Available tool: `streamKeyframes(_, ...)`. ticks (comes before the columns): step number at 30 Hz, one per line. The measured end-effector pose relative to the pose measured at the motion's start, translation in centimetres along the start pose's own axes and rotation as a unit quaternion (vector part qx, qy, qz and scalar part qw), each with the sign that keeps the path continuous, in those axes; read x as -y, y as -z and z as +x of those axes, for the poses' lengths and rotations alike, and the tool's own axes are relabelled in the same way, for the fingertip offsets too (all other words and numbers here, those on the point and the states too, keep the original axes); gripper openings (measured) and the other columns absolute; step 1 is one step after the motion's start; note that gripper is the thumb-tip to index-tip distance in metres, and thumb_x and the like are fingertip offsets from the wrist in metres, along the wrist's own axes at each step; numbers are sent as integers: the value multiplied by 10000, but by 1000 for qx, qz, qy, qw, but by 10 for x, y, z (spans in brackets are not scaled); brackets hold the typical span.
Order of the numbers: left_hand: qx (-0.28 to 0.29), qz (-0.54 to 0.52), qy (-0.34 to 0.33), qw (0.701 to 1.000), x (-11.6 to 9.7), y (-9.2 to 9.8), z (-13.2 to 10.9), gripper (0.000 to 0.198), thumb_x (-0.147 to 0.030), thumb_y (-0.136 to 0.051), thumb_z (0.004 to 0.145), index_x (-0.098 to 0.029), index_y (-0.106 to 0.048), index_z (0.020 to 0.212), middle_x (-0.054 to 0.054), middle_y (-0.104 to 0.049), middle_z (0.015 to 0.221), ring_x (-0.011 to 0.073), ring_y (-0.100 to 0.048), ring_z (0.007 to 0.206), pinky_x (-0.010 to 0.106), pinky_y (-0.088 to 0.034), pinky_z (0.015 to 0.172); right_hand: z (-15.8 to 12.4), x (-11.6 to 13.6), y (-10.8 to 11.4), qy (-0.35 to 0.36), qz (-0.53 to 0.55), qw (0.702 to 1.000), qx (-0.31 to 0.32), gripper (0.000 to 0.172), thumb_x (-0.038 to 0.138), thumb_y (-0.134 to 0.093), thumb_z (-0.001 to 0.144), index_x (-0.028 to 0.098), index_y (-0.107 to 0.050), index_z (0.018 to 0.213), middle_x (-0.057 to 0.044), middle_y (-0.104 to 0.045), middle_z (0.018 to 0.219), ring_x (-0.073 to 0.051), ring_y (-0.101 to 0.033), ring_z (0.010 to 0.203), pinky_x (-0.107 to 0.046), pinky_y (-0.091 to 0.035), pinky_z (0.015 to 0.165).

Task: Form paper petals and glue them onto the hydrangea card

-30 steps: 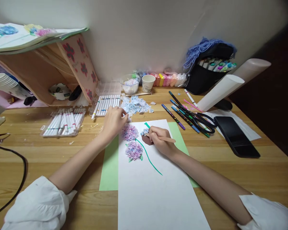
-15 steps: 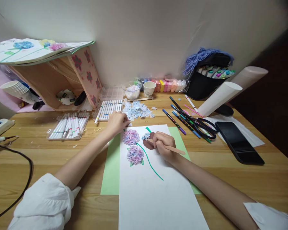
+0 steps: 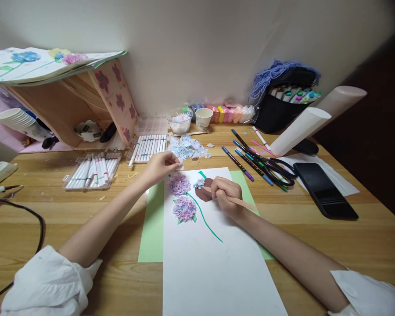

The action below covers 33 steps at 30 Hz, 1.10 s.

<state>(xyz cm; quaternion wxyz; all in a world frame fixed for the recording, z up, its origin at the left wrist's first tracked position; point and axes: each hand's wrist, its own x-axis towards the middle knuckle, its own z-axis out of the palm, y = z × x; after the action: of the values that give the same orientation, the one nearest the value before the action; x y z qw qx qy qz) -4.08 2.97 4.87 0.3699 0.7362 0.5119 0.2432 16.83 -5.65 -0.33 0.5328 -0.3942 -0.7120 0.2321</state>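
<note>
My right hand (image 3: 228,195) is closed around a wooden craft stick (image 3: 242,203). The stick's tip touches a brown round patch (image 3: 204,195) partly covered with pale blue paper bits (image 3: 199,183). My left hand (image 3: 163,167) pinches a small pale paper scrap (image 3: 180,167) above the top left of the white paper (image 3: 197,272). Two pink-purple flowers of paper bits (image 3: 184,208) and a green drawn stem (image 3: 204,219) are on this sheet. Beyond my left hand lies a pile of light blue scraps (image 3: 187,147). My right fingers cover part of the brown patch.
Green paper (image 3: 151,237) lies under the white sheet. Marker boxes (image 3: 94,171) are at the left, beside a pink flowered box (image 3: 115,101). A paper cup (image 3: 204,119) and a clear bowl (image 3: 179,123) stand behind. Scissors (image 3: 279,171), pens and a phone (image 3: 325,188) lie right.
My left hand has drawn back slightly from beside the scrap pile, and a pale scrap now shows at its fingertips. My right hand stays at the brown patch with the stick. The view has shifted slightly.
</note>
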Motion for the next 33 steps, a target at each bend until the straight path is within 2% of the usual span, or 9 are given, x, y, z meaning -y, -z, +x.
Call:
streamKeyframes(5,73,-58,-26,995,-14,-20,-17,159,-290,-687,705,-145,-623,714,27,-663,689,116,-606,623,233,-486,591,0,2,3,-18,-9,1000,-20,262,115,-340,745,218,-408,514,10,-439,494,-133,-410,481,-278,-315,505)
streamKeyframes(9,117,-82,-33,989,-15,-36,-26,138,-245,-702,687,-146,-619,736,19,-665,658,119,-622,612,220,-493,570,-1,1,3,-14,-7,1000,-16,268,123,-337,751,218,-414,512,6,-454,504,-134,-421,486,-277,-322,504)
streamKeyframes(17,81,-3,-41,996,-13,-50,-30,74,-113,-626,685,-162,-610,738,14,-680,703,148,-651,668,229,-495,589,-3,-5,2,47,10,997,56,252,104,-342,767,214,-408,551,14,-434,525,-129,-414,507,-267,-324,522)
streamKeyframes(23,63,51,-51,995,-16,-50,-28,88,-115,-599,684,-175,-606,747,-3,-670,701,148,-631,662,235,-479,588,-1,-4,0,22,-11,995,99,225,99,-342,766,220,-386,582,7,-444,554,-141,-425,540,-276,-345,561)
streamKeyframes(33,69,44,-69,994,-9,-42,-25,116,-119,-546,721,-177,-606,802,12,-675,764,147,-638,705,255,-505,650,-1,-3,0,6,-3,995,99,224,110,-337,767,222,-361,574,9,-418,549,-141,-410,536,-277,-340,552)
